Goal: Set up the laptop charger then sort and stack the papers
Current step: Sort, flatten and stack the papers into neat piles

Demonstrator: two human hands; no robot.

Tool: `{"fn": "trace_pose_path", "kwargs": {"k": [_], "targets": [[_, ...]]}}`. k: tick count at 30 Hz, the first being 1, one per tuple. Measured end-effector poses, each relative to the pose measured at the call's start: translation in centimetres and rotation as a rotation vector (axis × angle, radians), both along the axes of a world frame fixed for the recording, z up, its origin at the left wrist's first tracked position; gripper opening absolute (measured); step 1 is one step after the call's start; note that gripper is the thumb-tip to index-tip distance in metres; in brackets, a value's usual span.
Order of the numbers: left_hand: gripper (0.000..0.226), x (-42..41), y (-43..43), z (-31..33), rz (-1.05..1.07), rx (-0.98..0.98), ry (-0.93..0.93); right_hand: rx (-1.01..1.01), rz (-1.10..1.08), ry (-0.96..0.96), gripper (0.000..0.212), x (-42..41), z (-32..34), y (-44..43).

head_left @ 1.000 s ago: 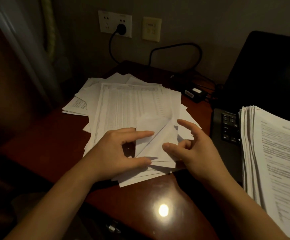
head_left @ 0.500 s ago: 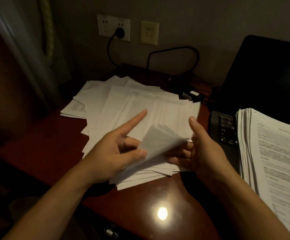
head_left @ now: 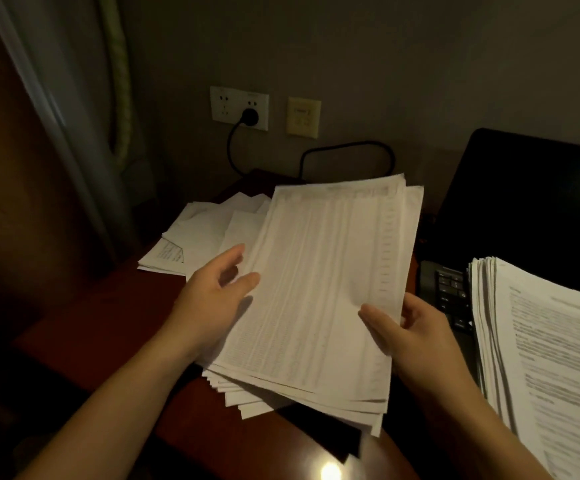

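While between two hands point(head_left: 212, 299) point(head_left: 416, 337), one sheaf point(head_left: 319, 289); beside, two piles point(head_left: 205, 233) point(head_left: 541, 341).

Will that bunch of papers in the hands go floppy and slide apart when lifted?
Probably floppy: the bundle of sheets is loose thin paper. The right hand pinches one side and the left hand only touches the other. Likely to slide apart too, since its lower edges fan out unevenly.
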State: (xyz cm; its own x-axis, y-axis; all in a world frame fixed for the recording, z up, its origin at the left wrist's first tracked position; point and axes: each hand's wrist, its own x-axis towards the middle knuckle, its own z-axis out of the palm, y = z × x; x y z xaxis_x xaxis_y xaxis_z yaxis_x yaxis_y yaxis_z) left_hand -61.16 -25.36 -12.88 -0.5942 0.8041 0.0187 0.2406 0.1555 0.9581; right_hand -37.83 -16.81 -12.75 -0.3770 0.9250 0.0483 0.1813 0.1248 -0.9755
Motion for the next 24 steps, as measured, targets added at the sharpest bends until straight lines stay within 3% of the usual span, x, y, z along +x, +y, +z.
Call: {"fn": "trace_pose_path", "kwargs": {"k": [3,5,9,13,18,20,24], "targets": [[0.062,-0.2,0.7,1.3,0.008,0.043,-0.274,0.005,0.01,0.029,0.01,0.0,0.5,-0.2],[0.049,0.0,0.8,2.2,-0.027,0.085,-0.408,0.023,0.009,0.044,0.011,0.0,0.8,-0.4],[0.024,0.3,0.5,3.3,-0.067,0.147,-0.359,0.022,0.028,0.077,0.019,0.0,1.1,-0.5],[0.027,0.3,0.4,4.4,-0.052,0.27,-0.234,-0.059,0.017,0.183,0.021,-0.5,1.7,0.1],[0.023,1.4,0.6,6.2,-0.026,0.436,-0.141,0.001,-0.043,0.369,0.026,-1.0,4.6,1.3],[0.019,2.0,0.3,6.0,-0.003,0.444,-0.098,0.038,-0.077,0.413,0.034,-1.1,5.1,1.1],[0.012,3.6,-0.6,3.6,0.03,0.332,-0.155,0.077,-0.102,0.311,0.052,-1.6,3.8,0.0]]}}
